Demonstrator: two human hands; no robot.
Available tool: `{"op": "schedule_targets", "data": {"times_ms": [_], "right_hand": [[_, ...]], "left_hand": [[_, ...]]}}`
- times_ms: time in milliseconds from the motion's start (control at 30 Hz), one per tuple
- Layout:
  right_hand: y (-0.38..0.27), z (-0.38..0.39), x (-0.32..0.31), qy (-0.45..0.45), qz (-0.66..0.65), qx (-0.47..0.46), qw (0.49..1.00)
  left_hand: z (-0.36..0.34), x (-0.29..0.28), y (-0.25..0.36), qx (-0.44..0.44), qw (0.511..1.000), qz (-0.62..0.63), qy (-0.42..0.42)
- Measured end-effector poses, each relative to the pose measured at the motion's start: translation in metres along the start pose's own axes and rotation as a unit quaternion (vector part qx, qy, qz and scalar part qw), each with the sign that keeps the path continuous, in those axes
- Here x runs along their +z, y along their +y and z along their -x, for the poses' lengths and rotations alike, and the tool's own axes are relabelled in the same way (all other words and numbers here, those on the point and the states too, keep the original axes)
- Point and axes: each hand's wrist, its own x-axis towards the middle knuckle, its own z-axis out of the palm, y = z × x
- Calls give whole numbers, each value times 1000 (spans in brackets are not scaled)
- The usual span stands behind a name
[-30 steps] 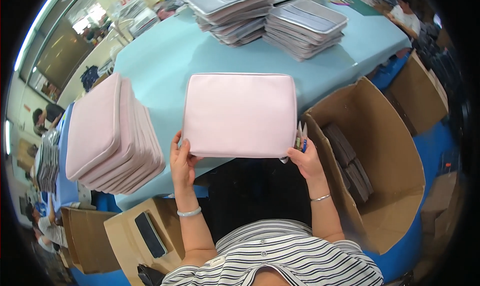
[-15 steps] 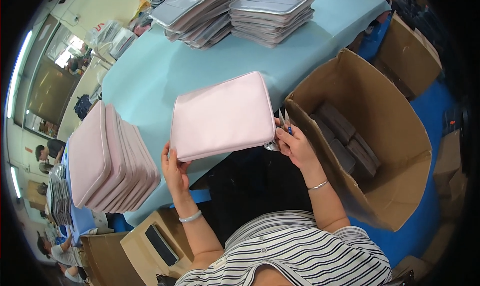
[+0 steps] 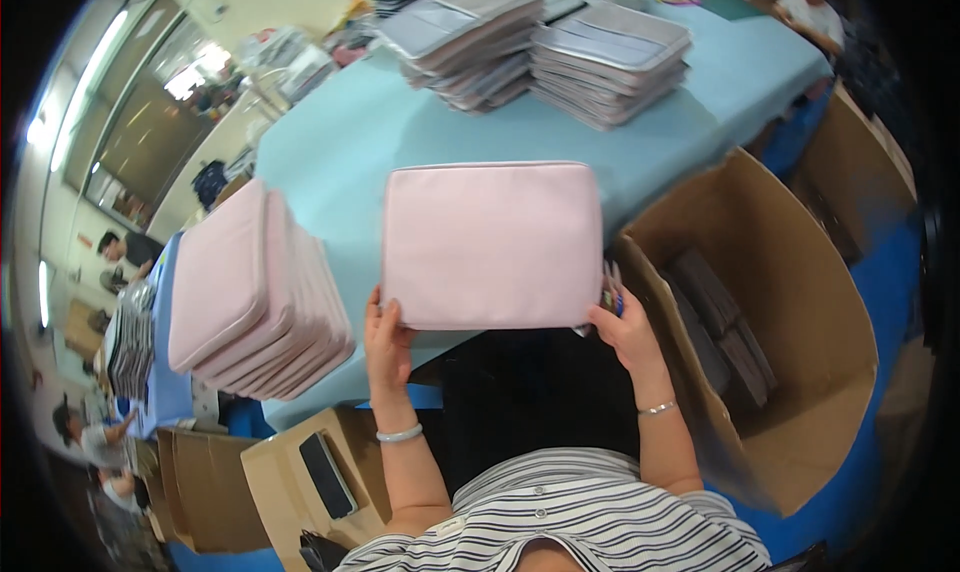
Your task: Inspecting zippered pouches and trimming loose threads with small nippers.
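Note:
Between my two hands I hold up a pale pink zip laptop sleeve (image 3: 492, 247), its broad face toward me. My left hand (image 3: 390, 340) grips its lower left corner, thumb on the front and fingers behind. At the lower right corner my right hand (image 3: 628, 330) pinches the sleeve's edge, and a small pair of scissors (image 3: 612, 290) with blue on it is also kept in that hand, blades pointing up. Some fingers of both hands are hidden behind the sleeve. To the left, a leaning stack of similar pink sleeves (image 3: 225, 282) stands on the light blue table (image 3: 330, 162).
Right of the table gapes a large cardboard box (image 3: 820, 322) with dark grey cases (image 3: 735, 337) inside. Plastic-wrapped grey sleeves (image 3: 610, 57) are piled at the table's far side. A dark phone (image 3: 328, 475) lies on a carton at lower left. Other people (image 3: 128, 252) are in the background.
The sleeve has turned from a tilt to nearly level and now faces me more squarely. Both hands still hold it, and the scissors stay in the right hand. The whole view has shifted.

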Motion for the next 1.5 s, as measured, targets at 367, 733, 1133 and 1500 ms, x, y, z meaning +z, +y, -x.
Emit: {"op": "schedule_targets", "data": {"times_ms": [367, 733, 1133, 1500], "right_hand": [[12, 8, -22, 28, -57, -26, 998], [6, -10, -14, -74, -122, -99, 985], [3, -20, -8, -64, -99, -78, 990], [3, -17, -1, -87, -105, -64, 989]], "left_hand": [[8, 19, 15, -4, 994, 19, -110], [38, 50, 207, 547, 793, -242, 117], [74, -117, 270, 404, 568, -716, 46], [76, -139, 277, 380, 588, -713, 38]]}}
